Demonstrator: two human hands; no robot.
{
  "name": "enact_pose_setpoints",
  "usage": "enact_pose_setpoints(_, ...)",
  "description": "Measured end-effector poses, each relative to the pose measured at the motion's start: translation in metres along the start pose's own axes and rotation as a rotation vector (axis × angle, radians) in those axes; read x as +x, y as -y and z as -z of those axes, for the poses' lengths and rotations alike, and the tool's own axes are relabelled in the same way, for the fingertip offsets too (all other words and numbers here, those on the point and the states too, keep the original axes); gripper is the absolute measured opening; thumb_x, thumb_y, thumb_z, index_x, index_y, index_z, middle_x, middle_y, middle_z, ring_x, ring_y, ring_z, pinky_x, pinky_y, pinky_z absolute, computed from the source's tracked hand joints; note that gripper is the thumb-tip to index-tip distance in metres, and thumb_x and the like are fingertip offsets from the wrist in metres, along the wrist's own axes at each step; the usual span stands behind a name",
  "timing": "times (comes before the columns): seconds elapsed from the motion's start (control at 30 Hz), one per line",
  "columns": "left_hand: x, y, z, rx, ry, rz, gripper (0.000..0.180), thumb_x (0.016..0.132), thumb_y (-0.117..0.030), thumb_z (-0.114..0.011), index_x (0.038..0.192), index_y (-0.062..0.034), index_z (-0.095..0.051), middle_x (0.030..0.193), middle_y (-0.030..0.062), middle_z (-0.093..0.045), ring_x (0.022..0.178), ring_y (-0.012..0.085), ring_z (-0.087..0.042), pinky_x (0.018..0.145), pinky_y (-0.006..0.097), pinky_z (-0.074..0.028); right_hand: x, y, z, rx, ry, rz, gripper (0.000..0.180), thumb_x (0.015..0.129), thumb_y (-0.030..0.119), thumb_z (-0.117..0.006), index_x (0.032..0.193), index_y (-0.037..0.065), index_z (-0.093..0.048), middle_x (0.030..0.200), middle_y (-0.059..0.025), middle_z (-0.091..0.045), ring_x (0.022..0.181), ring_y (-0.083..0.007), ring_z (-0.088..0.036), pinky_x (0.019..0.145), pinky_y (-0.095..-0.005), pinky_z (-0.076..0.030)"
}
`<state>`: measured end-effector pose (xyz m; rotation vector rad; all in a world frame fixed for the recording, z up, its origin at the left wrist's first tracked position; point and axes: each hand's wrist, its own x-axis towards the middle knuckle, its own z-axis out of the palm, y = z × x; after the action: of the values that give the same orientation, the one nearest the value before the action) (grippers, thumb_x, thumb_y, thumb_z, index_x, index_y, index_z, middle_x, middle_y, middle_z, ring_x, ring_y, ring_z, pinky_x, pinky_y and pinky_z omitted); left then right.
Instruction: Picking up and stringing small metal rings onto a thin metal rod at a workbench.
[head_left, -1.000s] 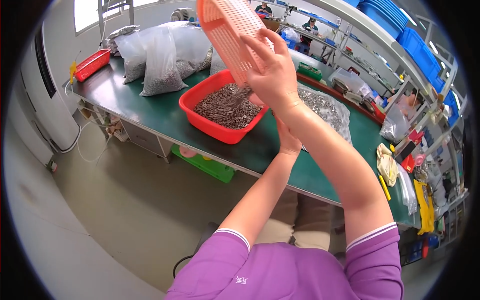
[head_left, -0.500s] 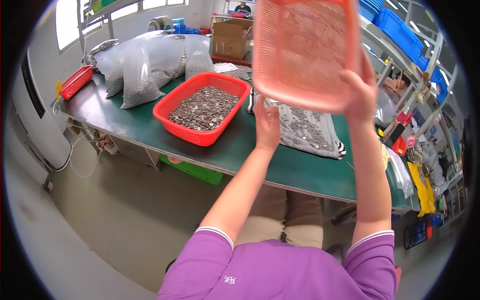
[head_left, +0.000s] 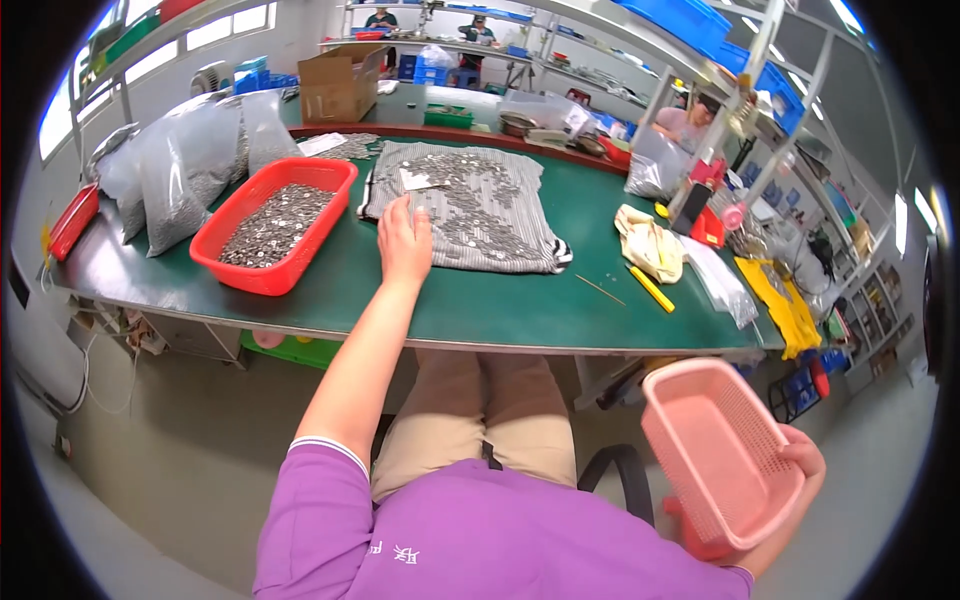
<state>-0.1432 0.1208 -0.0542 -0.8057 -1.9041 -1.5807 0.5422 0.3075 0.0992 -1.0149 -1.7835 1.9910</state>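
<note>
My right hand (head_left: 800,470) holds an empty pink mesh basket (head_left: 715,450) low at my right side, below the table's level. My left hand (head_left: 403,243) reaches forward and rests flat on the near left part of a grey striped cloth (head_left: 500,240) that is spread on the green table (head_left: 480,305) and strewn with many small metal parts (head_left: 460,195). A red tray (head_left: 225,265) filled with the same small metal parts stands to the left of that hand.
Clear bags of parts (head_left: 170,185) lie at the table's left, with a cardboard box (head_left: 340,85) behind. A crumpled cloth (head_left: 650,245), a yellow tool (head_left: 652,290) and plastic bags (head_left: 720,285) lie to the right. Other people work at the far benches. Shelves with blue bins stand to the right.
The pink basket has come down from overhead to low at my right side, held by the right hand alone. My left hand has dropped onto the striped cloth.
</note>
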Motion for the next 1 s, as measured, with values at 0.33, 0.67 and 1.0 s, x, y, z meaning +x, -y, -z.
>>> enact_pose_setpoints(0.33, -0.012, -0.003, -0.008, 0.364, 0.392, -0.061, 0.034, 0.091, -0.029, -0.058, 0.108, -0.0023, -0.069, 0.12, 0.0159, -0.062, 0.121, 0.0365, -0.05, 0.108, 0.05, -0.035, 0.157, -0.081, -0.082, -0.038, 0.209, -0.093, 0.059, 0.083, 0.004, -0.064, 0.139, -0.003, -0.048, 0.131, -0.011, -0.059, 0.117, -0.0199, -0.059, 0.103, -0.0359, -0.045)
enact_pose_setpoints(0.67, -0.007, 0.0, -0.009, 0.333, 0.402, -0.08, 0.032, 0.09, -0.029, -0.059, 0.098, 0.0001, -0.069, 0.107, 0.0165, -0.066, 0.109, 0.0351, -0.056, 0.096, 0.047, -0.044, 0.224, -0.174, -0.196, 0.004, -0.012, 0.249, 0.059, 0.08, -0.007, -0.052, 0.138, 0.001, -0.049, 0.126, -0.008, -0.062, 0.117, -0.0181, -0.058, 0.101, -0.0311, -0.044)
enact_pose_setpoints(1.0, -0.007, 0.002, -0.005, 0.313, 0.307, -0.161, 0.031, 0.09, -0.028, -0.06, 0.102, 0.0001, -0.067, 0.11, 0.0156, -0.064, 0.11, 0.0343, -0.054, 0.097, 0.047, -0.044, 0.209, -0.208, -0.289, -0.269, -0.489, 0.5, 0.041, 0.093, 0.009, -0.056, 0.133, 0.004, -0.049, 0.112, -0.0161, -0.066, 0.099, -0.0242, -0.064, 0.088, -0.0334, -0.049)
